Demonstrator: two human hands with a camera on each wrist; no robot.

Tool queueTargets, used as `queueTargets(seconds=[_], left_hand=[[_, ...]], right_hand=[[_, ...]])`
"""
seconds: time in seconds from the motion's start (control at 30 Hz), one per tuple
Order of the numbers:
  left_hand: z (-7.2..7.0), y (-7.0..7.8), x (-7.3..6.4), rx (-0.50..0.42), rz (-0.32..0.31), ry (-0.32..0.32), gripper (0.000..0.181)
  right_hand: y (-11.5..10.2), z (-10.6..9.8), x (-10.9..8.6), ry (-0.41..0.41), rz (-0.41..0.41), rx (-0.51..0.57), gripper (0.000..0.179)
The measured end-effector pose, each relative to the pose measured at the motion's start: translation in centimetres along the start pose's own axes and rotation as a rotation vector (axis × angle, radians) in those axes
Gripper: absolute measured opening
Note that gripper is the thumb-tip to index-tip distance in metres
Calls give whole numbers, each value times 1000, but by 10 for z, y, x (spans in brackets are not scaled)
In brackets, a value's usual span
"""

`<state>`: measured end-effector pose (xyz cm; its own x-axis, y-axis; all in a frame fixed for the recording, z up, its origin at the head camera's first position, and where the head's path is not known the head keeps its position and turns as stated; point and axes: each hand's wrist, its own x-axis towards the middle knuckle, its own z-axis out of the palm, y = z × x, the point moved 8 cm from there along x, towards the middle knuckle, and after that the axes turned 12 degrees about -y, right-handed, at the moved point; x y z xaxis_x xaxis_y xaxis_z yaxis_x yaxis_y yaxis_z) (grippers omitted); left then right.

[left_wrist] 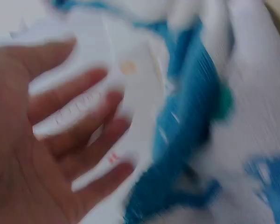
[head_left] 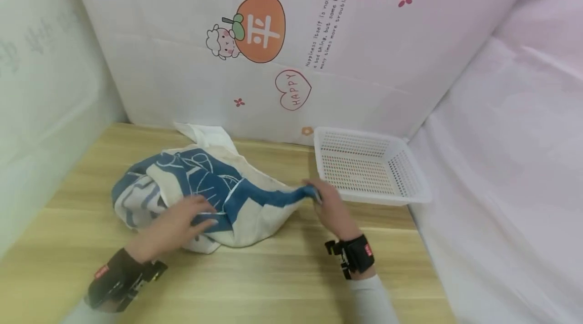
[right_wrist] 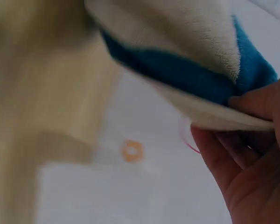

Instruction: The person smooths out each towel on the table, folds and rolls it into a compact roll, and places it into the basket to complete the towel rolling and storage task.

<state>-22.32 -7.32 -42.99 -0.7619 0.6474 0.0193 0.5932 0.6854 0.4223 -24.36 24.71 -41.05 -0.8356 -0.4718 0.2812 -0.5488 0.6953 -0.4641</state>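
Note:
A blue and cream towel [head_left: 259, 215] lies bunched on the wooden table, with white line drawings on its blue part. My right hand [head_left: 330, 207] pinches one corner and draws it out to the right. In the right wrist view, thumb and fingers [right_wrist: 256, 105] grip the towel's edge [right_wrist: 177, 79], which is lifted. My left hand [head_left: 179, 223] is over the near left part of the towel, fingers spread. The left wrist view, blurred, shows that hand [left_wrist: 60, 121] with straight, parted fingers beside the blue and white folds [left_wrist: 186, 102], holding nothing.
A white perforated plastic basket [head_left: 373, 195] stands at the back right, just beyond my right hand. White cloth [head_left: 211, 136] pokes out behind the towel. A printed white sheet [head_left: 182, 86] rises at the table's back, with white sheeting [head_left: 505, 162] along the right side.

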Motion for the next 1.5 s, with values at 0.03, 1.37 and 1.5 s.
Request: queueTargets(seconds=[0.03, 1.37, 1.5], left_hand=[[-1, -9, 0, 19, -45, 20, 33], [13, -93, 91, -20, -204, -128, 60], [11, -75, 100, -5, -178, -38, 43]], right_hand=[[6, 16, -6, -48, 27, 7, 47], [29, 114, 29, -401, 255, -76, 42], [25, 108, 27, -374, 213, -34, 42]])
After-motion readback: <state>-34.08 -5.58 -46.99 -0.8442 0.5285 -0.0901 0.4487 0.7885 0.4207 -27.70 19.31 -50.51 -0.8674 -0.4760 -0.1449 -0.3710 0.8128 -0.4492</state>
